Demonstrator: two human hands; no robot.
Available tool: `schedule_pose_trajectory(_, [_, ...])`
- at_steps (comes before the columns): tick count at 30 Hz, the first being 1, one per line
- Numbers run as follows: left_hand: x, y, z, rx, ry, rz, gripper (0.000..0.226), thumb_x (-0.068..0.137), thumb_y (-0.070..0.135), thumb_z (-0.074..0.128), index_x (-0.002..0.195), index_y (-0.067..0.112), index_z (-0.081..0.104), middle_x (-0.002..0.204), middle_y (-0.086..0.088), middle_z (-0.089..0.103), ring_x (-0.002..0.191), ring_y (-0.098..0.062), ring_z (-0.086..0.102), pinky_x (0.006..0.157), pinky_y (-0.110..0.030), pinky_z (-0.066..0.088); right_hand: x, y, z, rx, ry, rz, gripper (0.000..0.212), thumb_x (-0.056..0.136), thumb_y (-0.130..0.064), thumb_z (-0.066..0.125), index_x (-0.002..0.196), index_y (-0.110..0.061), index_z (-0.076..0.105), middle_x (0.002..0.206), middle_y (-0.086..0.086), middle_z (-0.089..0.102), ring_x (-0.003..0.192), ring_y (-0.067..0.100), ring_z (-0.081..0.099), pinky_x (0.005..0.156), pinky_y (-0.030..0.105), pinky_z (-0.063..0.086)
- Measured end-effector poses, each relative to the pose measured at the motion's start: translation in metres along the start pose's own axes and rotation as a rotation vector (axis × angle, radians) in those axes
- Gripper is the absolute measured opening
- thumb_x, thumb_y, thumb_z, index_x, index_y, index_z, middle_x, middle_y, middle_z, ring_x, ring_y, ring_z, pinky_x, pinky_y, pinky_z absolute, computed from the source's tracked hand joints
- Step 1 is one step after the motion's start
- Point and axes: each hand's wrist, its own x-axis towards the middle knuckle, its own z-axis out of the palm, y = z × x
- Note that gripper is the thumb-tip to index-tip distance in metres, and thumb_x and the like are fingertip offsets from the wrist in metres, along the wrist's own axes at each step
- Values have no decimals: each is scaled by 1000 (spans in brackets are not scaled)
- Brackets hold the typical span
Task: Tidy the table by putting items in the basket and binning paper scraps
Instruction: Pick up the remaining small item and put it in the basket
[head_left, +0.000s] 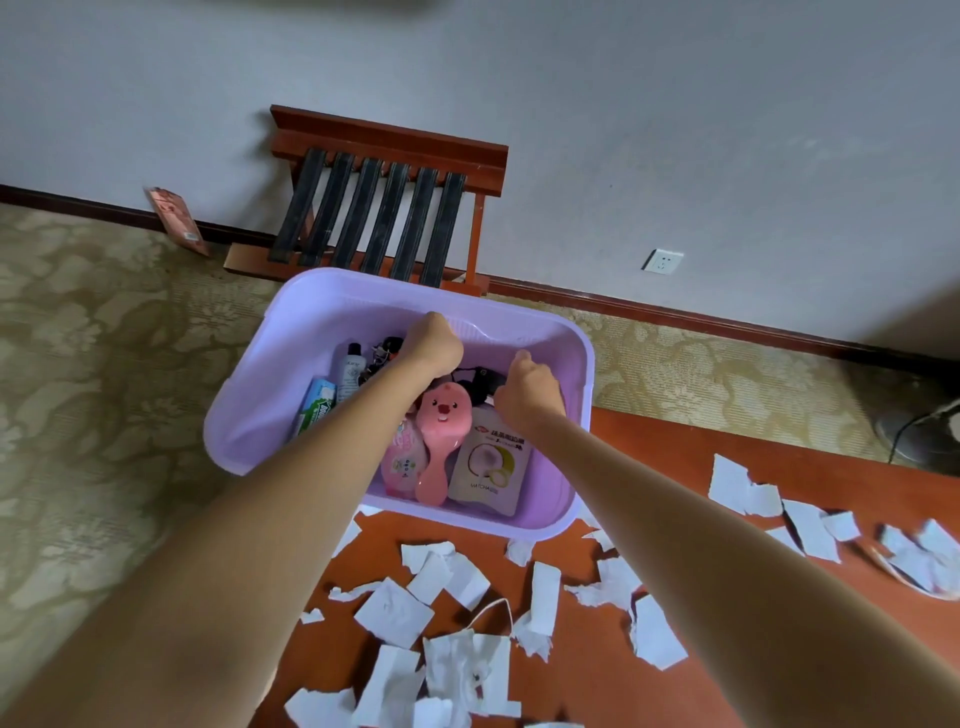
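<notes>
A lilac plastic basket (244, 395) sits at the far corner of the red-brown table (675, 467), partly past its edge. Inside lie a pink animal-face hairbrush (439, 431), a matcha pouch (491, 467), a green gum pack (314, 408), a small bottle (350, 369) and a pink round item (402, 457). Both my hands are inside the basket with curled fingers. My left hand (434, 343) is near the far wall, its fingers hidden. My right hand (524, 387) grips a black item (475, 379). Several torn white paper scraps (395, 613) litter the table.
A wooden luggage rack (384, 208) stands against the wall behind the basket. Patterned carpet (104, 389) lies left of the table. More scraps sit in a shallow dish (919, 566) at the right edge. A white cord (488, 608) lies among the scraps.
</notes>
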Motion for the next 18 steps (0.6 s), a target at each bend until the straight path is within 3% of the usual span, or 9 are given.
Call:
schedule_pose_trajectory(4, [-19,5,-8,-204,44,-28,27,89,7,47,107,-6,61,105,-20,67,93,-36,65,72,-35,55,-20,-2,-12,54,17,-34,36,89,0,40,126,2,42,119,24,56,108,40,57,82,39,48])
schedule_pose_trajectory(6, [-40,6,-13,-267,72,-9,19,89,9,47,95,2,63,91,-14,64,82,-29,62,66,-29,46,-36,0,-18,119,52,-62,37,89,0,40,125,1,46,117,24,59,106,39,58,85,40,49])
schedule_pose_trajectory(10, [-95,4,-21,-464,110,74,10,74,9,47,78,12,56,78,-14,53,73,-21,50,68,-32,42,-83,8,-36,220,190,-140,38,89,0,37,123,-2,53,119,20,62,109,35,57,86,33,45])
schedule_pose_trajectory(13, [-124,-1,-19,-558,121,78,19,61,15,43,77,13,54,75,-14,50,73,-19,50,71,-36,42,-106,14,-45,243,266,-181,35,91,0,37,119,-1,57,115,19,65,104,36,60,84,34,47])
schedule_pose_trajectory(16, [-162,2,-18,-574,125,90,7,75,8,49,76,13,53,74,-13,51,72,-19,50,70,-31,38,-128,23,-51,285,340,-226,29,89,3,40,108,5,61,105,24,67,95,39,63,83,45,52])
schedule_pose_trajectory(18, [-188,6,-17,-579,149,107,15,82,3,48,73,14,53,74,-12,52,72,-20,50,69,-30,40,-149,35,-57,329,377,-254,27,89,2,43,106,6,62,104,22,68,94,36,65,82,46,54])
